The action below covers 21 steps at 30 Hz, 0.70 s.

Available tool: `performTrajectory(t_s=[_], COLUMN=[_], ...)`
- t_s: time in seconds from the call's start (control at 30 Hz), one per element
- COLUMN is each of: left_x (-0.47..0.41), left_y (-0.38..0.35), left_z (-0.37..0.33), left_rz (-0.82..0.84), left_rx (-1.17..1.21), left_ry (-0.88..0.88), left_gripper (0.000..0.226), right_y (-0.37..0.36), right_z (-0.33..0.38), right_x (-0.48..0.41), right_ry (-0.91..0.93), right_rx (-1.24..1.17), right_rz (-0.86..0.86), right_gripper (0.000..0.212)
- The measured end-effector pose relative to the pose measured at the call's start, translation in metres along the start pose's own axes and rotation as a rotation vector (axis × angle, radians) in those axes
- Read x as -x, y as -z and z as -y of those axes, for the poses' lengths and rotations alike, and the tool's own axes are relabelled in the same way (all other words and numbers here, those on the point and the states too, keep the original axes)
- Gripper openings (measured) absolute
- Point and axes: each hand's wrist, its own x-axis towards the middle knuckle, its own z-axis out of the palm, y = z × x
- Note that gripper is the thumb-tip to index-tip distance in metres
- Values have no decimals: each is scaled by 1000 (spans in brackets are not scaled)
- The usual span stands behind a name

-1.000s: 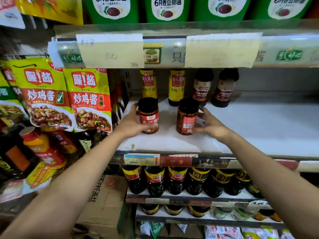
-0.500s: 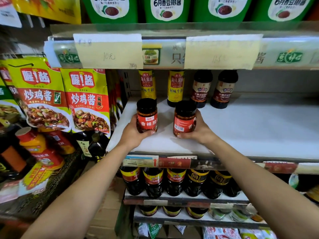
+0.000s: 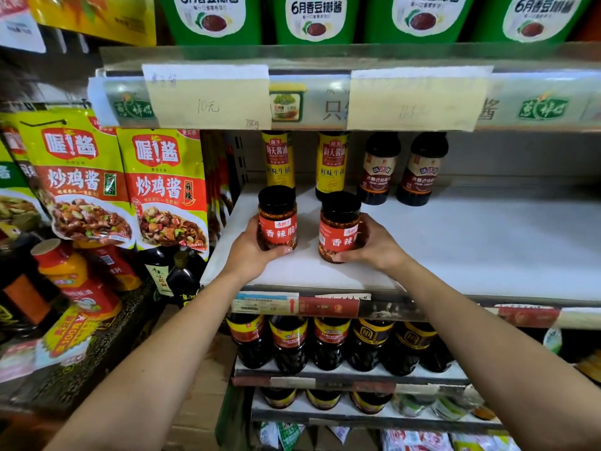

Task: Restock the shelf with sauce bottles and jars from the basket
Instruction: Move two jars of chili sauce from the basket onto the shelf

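Note:
Two chili sauce jars with black lids and red labels stand on the white shelf [image 3: 471, 249] near its front left. My left hand [image 3: 248, 252] wraps the left jar [image 3: 277, 216] from its left side. My right hand [image 3: 370, 244] grips the right jar [image 3: 340, 224] from its right side. Both labels face me. Behind the jars, at the back of the shelf, stand two yellow-labelled soy sauce bottles [image 3: 279, 159] and two dark bottles [image 3: 379, 169]. The basket is out of view.
Green sauce tubs [image 3: 315, 17] fill the shelf above, with paper price tags [image 3: 208, 96] on its rail. Sauce pouches [image 3: 166, 187] hang at the left. Dark bottles [image 3: 289, 343] line the shelves below. The white shelf's right part is bare.
Both jars have been drawn toward the shelf's front and turned, so their red labels now face me. My hands stay wrapped around them.

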Motion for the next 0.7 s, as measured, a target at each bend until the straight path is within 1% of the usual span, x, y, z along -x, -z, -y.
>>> performTrajectory(t_s=[0.13,0.2,0.3,0.37,0.57,0.7], left_x=[0,0,-1,-2,-14,-27], left_y=[0,0,0,0,2,0], left_z=[0,-1,0,0,-4,-6], left_rz=[-2,-1,-4,-9,-25,-59], left_rx=[11,10,10,21,28,127], left_ry=[1,2,9,20,56,101], left_gripper=[79,79,79,80,74,72], right_y=[-10,-12,-4,0,-6,-12], right_z=[0,-1,-3,-5,-2,0], right_x=[2,4,6,7,-9,-26], right_ry=[13,38,19,2,-37,-50], right_rx=[105,107,91,121,146,120], right_rz=[-181,-229,-127,-97,-169,-204], right_gripper=[79,76,82,83,86,81])
